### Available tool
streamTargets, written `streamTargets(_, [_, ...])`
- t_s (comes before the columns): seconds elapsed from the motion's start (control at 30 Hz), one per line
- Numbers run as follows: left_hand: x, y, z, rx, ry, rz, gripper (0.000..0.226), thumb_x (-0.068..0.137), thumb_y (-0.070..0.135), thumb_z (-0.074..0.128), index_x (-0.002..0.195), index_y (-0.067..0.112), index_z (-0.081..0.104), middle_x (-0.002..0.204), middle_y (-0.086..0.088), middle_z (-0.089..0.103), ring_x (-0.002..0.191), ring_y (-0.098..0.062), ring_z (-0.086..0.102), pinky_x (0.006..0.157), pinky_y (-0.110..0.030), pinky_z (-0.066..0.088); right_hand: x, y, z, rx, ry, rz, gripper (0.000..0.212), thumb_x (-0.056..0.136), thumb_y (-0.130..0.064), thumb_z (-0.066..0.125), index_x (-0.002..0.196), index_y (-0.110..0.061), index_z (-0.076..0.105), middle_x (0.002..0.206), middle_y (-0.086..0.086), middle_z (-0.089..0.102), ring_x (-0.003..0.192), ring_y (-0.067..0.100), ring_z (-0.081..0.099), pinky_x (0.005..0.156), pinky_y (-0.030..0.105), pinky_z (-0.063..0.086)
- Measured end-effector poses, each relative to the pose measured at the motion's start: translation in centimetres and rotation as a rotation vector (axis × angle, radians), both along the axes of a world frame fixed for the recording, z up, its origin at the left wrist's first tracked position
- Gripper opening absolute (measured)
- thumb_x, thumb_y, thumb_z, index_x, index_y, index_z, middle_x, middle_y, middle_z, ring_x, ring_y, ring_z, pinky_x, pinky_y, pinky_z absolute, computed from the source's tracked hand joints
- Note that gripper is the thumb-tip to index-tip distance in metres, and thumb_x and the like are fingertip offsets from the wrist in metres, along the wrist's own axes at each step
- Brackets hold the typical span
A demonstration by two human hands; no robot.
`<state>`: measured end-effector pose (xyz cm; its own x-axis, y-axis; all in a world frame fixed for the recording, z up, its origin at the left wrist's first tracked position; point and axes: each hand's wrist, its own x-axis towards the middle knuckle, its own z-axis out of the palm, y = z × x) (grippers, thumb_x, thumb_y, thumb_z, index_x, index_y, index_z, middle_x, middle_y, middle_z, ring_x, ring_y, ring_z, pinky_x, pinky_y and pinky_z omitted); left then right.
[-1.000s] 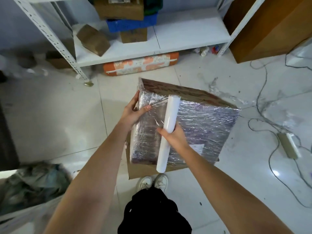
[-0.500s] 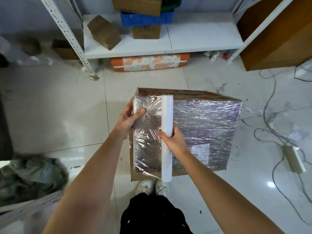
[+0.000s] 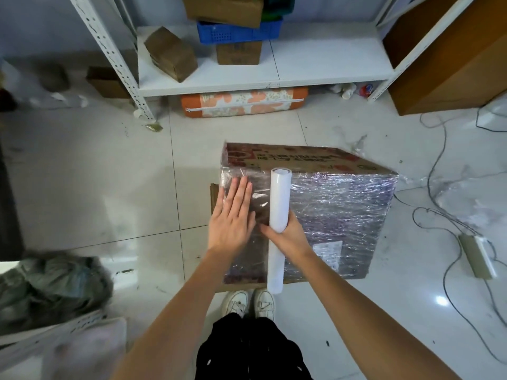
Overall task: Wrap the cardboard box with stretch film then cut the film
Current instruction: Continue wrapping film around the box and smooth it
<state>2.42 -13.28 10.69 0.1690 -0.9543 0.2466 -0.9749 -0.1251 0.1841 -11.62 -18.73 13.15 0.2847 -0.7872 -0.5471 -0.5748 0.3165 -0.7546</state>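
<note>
Cardboard box [image 3: 340, 215] sits on the tiled floor [image 3: 82, 174] just beyond the person's shoes [image 3: 251, 303], its near face covered in stretch film. Left hand [image 3: 233, 218] lies flat, fingers straight, pressing film on the box's left part. Right hand [image 3: 288, 237] grips the white film roll [image 3: 278, 223], held upright against the box. White shelf [image 3: 301, 69] stands far behind.

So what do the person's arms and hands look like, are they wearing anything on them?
Both arms are bare up to where the picture cuts them off: no sleeves show. The left hand and the right hand have no gloves, and no rings, watch or bracelets show on the fingers or wrists.
</note>
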Motion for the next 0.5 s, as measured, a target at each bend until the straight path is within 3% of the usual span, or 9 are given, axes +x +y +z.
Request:
streamTargets(0.1, [0.2,-0.3,-1.5,0.040,-0.055,0.019,0.058,0.101,0.036,0.002,0.149,0.005,-0.008,0.156,-0.011,0.001,0.146,-0.021,-0.005,0.118,-0.041,0.008,-0.1,0.3,0.2,0.019,-0.035,-0.044,0.064,0.073,-0.028,0.079,0.124,-0.019,0.041,0.107,-0.004,0.058,0.096,0.011,0.058,0.073,0.020,0.045])
streamTargets(0.23, [0.4,-2.2,-2.7,-0.044,-0.033,0.073,0.058,0.101,0.036,0.004,0.149,0.006,-0.007,0.157,-0.008,-0.014,0.146,-0.021,-0.006,0.119,-0.040,0.002,0.3,-0.1,0.5,-0.008,-0.079,-0.085,0.051,0.079,-0.031,0.073,0.119,-0.025,0.042,0.101,-0.007,0.058,0.089,0.005,0.058,0.067,0.015,0.045])
streamTargets(0.4, [1.0,-3.8,-3.0,-0.096,-0.052,0.084,0.057,0.101,0.034,0.006,0.149,0.004,-0.001,0.156,-0.010,0.007,0.146,-0.022,-0.004,0.119,-0.040,0.000,0.4,-0.6,0.4,-0.085,-0.029,-0.060,0.038,0.081,-0.035,0.070,0.108,-0.026,0.045,0.094,-0.007,0.058,0.085,0.006,0.059,0.068,0.020,0.049])
streamTargets(0.5, [1.0,-3.8,-3.4,-0.117,-0.030,0.086,0.058,0.100,0.035,0.006,0.149,0.004,-0.001,0.158,-0.009,-0.004,0.146,-0.022,-0.003,0.119,-0.040,0.000,0.5,-0.9,0.5,-0.113,0.010,-0.075,0.045,0.075,-0.035,0.076,0.106,-0.022,0.045,0.091,-0.013,0.056,0.081,0.000,0.058,0.063,0.016,0.046])
